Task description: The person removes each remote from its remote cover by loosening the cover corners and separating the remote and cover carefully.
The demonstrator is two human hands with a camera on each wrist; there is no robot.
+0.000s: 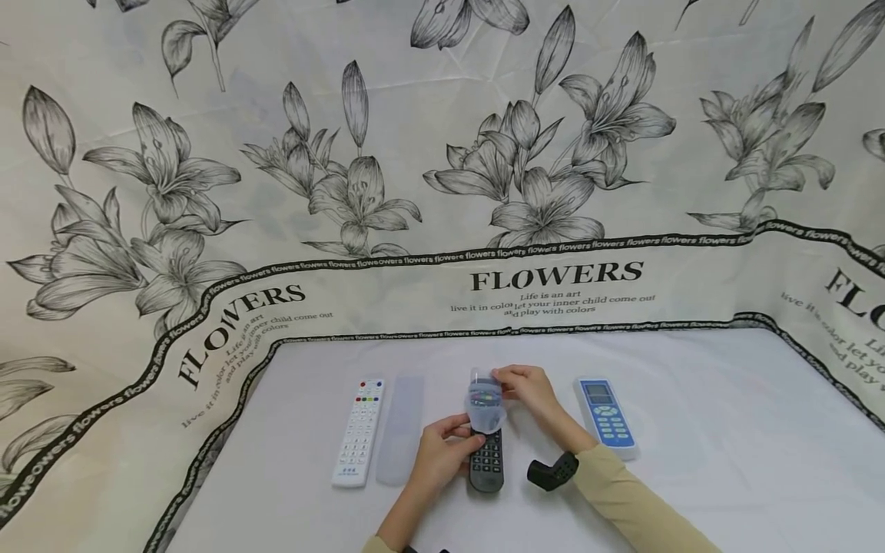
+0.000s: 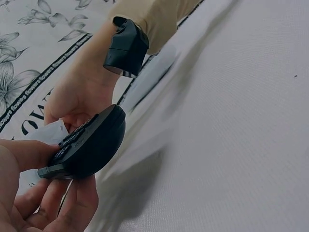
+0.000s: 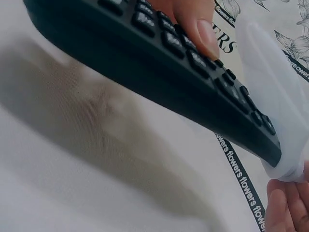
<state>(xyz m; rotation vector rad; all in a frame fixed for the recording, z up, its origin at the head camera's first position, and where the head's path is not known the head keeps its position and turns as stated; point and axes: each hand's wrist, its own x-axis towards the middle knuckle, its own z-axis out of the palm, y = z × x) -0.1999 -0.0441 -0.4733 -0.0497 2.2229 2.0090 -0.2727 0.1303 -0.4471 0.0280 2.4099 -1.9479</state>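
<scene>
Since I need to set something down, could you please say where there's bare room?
The table is bare right of the blue remote and left of the white remote. The middle is crowded: the left hand grips the black remote, the right hand holds the cover.

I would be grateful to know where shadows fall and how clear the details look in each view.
Head: fairly even light, with the FLOWERS lettering legible; left wrist: a soft shadow on the white cloth beside the dark remote; right wrist: a broad, blurry-edged shadow below that remote, whose key labels look smeared.
</scene>
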